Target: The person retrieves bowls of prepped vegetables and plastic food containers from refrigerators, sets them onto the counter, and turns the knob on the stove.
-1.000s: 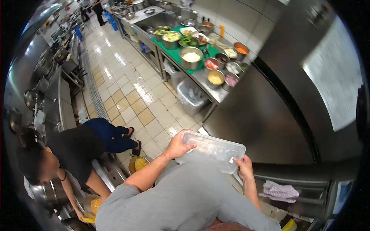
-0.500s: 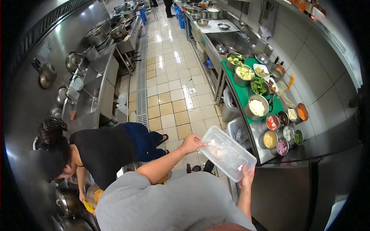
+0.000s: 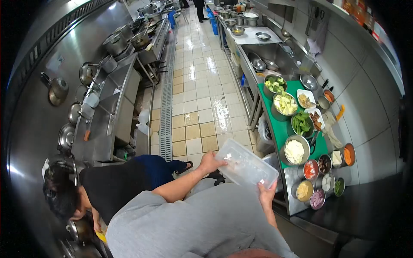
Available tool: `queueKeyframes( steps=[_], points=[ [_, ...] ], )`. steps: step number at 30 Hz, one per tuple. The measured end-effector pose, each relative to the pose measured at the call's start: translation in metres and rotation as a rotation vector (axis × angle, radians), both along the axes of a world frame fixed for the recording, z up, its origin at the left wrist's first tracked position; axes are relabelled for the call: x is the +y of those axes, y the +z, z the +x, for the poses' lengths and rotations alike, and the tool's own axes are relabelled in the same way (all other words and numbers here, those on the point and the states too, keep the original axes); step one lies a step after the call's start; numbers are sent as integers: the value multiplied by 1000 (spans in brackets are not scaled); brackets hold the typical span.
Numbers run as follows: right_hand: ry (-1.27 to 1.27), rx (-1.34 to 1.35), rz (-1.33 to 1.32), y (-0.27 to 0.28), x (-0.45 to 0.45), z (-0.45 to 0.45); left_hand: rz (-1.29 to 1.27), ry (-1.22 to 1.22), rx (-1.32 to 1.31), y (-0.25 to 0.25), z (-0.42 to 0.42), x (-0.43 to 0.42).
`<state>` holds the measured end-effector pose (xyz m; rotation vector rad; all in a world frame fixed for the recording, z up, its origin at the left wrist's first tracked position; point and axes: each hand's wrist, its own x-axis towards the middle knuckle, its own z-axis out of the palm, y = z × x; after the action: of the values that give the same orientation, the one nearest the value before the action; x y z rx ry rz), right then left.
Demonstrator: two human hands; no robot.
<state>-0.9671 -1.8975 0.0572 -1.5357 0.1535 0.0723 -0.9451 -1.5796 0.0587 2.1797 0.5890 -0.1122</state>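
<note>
- Head view, centre of the frame: a clear box (image 3: 247,165) lies tilted between my two hands, above the tiled floor (image 3: 189,107) and just beyond my grey shirt (image 3: 185,219).
- My left grip (image 3: 210,163) is clamped on the box's left end, thumb laid over the rim.
- My right grip (image 3: 266,194) holds the box at its lower right corner, fingers partly hidden beneath.
- Pale patches show through the box; what they are is too blurred for me to tell.
- Right of the frame: a steel desk (image 3: 290,195) stands near the box, with a green mat (image 3: 267,101) along it.
- On the mat I see leaves (image 3: 302,123) in a pot and white food (image 3: 294,150) in another.
- Nearer me on the desk, small tubs hold red pieces (image 3: 309,169), purple pieces (image 3: 317,199) and orange shreds (image 3: 347,155).
- Upper right: a sink (image 3: 267,52) lies beyond the mat.
- Lower left: a co-worker (image 3: 114,182) in a black top bends forward beside me.
- Upper left: a pan (image 3: 58,92) hangs on the steel wall.
</note>
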Motion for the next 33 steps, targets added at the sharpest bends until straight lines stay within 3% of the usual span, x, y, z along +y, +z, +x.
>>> queueKeyframes(
  steps=[3,5,8,12,14,17,19,21,23,25,27,30,32,33],
  points=[
    [-14,61,87,-29,17,35,-77,-75,135,21,42,25],
    [-3,44,55,-33,35,60,-41,-109,155,2,73,49],
    [19,69,-66,-11,71,99,-43,-177,196,-29,121,96],
    [0,125,-126,15,124,150,-109,-301,238,-30,179,153],
    [1,156,-124,40,152,169,-230,-358,267,-69,210,187],
    [13,194,-249,56,188,195,-378,-416,266,-68,243,215],
    [-67,236,-375,47,205,207,-397,-415,240,-31,255,227],
    [-57,171,-336,18,210,213,-506,-410,247,8,264,235],
    [-70,100,-304,10,213,219,-484,-432,200,-20,270,244],
    [-54,246,-175,13,219,226,-459,-474,143,-21,280,246],
    [-64,190,-185,10,221,231,-427,-478,371,-2,291,247],
    [-103,112,-265,18,230,234,-479,-502,258,-61,298,251],
    [-148,95,-337,20,232,236,-486,-553,250,-53,307,249],
    [-165,127,-242,13,231,237,-457,-557,257,-26,312,246]
  ],
)
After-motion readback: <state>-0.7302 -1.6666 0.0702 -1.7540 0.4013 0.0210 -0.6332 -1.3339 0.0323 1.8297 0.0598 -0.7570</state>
